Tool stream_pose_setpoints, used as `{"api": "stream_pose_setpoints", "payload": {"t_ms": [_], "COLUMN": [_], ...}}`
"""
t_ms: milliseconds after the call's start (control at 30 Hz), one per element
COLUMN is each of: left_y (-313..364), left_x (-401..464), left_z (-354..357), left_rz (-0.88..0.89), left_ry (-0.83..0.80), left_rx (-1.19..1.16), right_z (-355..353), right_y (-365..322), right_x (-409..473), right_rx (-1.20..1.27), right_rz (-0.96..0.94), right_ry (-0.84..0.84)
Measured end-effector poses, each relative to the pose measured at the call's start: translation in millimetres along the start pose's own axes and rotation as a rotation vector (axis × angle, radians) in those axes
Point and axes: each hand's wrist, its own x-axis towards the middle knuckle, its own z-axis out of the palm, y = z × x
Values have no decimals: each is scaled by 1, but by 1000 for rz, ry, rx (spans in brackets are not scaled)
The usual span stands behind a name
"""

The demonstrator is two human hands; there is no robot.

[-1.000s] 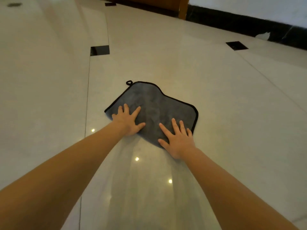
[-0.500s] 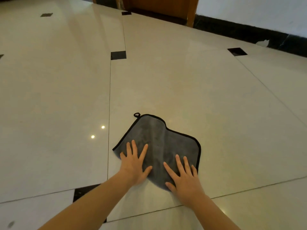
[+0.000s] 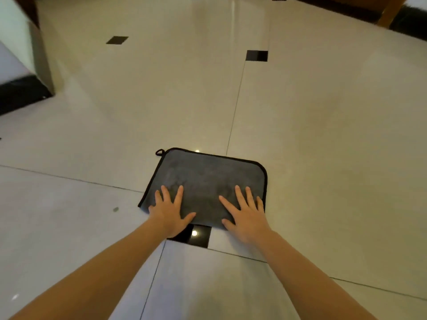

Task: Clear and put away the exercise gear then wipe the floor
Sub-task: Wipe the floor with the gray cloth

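Note:
A grey cloth (image 3: 208,176) with black trim and a small loop at its far left corner lies flat on the glossy cream tiled floor (image 3: 323,135). My left hand (image 3: 169,210) presses on its near left part with fingers spread straight. My right hand (image 3: 246,214) presses flat on its near right part, fingers spread too. The cloth covers part of a tile joint, and its near edge sits over a small black inset tile (image 3: 196,235).
A white wall corner with a black skirting (image 3: 20,93) juts in at the left. Wooden furniture legs (image 3: 390,12) stand at the far right. Small black inset tiles (image 3: 257,55) dot the floor. A small dark speck (image 3: 115,209) lies left of the cloth.
Both hands have slid the cloth across the floor onto another tile joint, and it now lies squarer to me. My view has swung left, bringing the wall corner in.

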Motion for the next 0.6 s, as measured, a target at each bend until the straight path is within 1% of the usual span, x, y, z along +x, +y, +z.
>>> {"api": "stream_pose_setpoints", "payload": {"t_ms": [133,200,267,367,500,600], "left_y": [-65,-88,-105,-119,-129,-133], "left_x": [-8,-20,-28,-28,-21,-20], "left_z": [12,24,33,35,26,27], "left_rz": [-99,-121,-86,13,94,138], "left_ry": [-40,-32,-17,-25,-27,-8], "left_rx": [-110,-108,-54,61,156,135], "right_z": [3,12,23,35,36,36], "right_y": [-69,-101,-125,-142,-141,-143], "right_x": [26,25,18,10,12,12], "right_rx": [-5,-27,-17,50,92,112], "right_rz": [-77,-121,-169,-262,-270,-254], "right_ry": [-38,-4,47,64,73,60]}}
